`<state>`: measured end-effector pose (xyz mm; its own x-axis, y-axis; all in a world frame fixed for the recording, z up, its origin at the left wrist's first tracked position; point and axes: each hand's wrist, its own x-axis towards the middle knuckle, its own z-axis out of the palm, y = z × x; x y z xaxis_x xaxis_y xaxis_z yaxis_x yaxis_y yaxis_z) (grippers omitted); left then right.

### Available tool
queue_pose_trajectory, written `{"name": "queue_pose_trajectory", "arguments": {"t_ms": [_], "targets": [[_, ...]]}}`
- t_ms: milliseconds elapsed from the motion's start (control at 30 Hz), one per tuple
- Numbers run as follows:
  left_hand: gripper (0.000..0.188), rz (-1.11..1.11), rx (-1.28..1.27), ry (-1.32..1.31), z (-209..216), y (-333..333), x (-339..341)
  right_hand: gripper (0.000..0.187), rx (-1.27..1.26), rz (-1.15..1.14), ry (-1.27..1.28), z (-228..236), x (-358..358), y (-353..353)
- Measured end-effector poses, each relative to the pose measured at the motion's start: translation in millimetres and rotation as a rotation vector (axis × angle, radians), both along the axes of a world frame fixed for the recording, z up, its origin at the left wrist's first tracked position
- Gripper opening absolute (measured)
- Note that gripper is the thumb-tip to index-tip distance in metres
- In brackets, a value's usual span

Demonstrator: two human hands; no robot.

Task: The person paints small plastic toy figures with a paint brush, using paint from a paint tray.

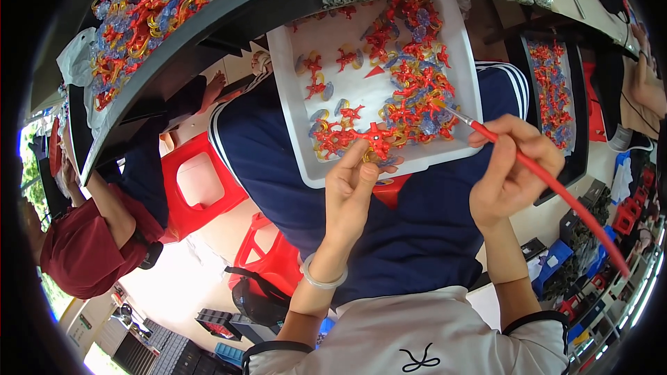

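As your left hand [351,191] pinches a red, limbed plastic figure [377,140] at the near edge of the white rectangular plastic tray [283,83], your right hand [511,173] grips a red-handled brush [558,189], seemingly between strokes, the next wanting steadiness.

Overall bright, indoors. Daylight opening [29,156] at 9 o'clock nearly blown out; floor [187,271] at 8 o'clock washed white by glare. Strip lights [649,288] at 4 o'clock, thin white streaks. White tray [286,97], toward 12 o'clock: well lit, soft shading, colours vivid. Left hand [351,191] and right hand [511,167] reasonably sharp. Deep shade under the black rim [240,8] at 11 o'clock. Navy trousers [253,139] read dark, folds faint. Fisheye bend strong: black rim bows heavily. Far clutter [604,215] at 4 o'clock small, soft. Corners vignetted black.
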<state>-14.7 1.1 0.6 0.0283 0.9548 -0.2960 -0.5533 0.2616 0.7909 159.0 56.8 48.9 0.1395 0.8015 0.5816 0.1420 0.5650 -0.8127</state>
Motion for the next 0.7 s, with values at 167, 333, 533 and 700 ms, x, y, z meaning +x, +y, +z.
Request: {"name": "queue_pose_trajectory", "arguments": {"t_ms": [167, 333, 533, 700], "targets": [[0.047, 0.019, 0.033, -0.061, 5, 2, 2, 0.019, -0.668, 0.031, -0.487, -32, 1, 9], [0.047, 0.025, 0.031, -0.058, 6, 2, 3, 0.025, -0.612, 0.067, -0.588, -64, -6, 12], [0.047, -0.007, 0.043, -0.019, 5, 5, 4, 0.032, -0.554, 0.127, -0.76, -83, -11, 24], [0.05, -0.026, 0.049, -0.027, 4, 3, 4, 0.039, -0.602, 0.164, -0.791, -80, -7, 28]]}}
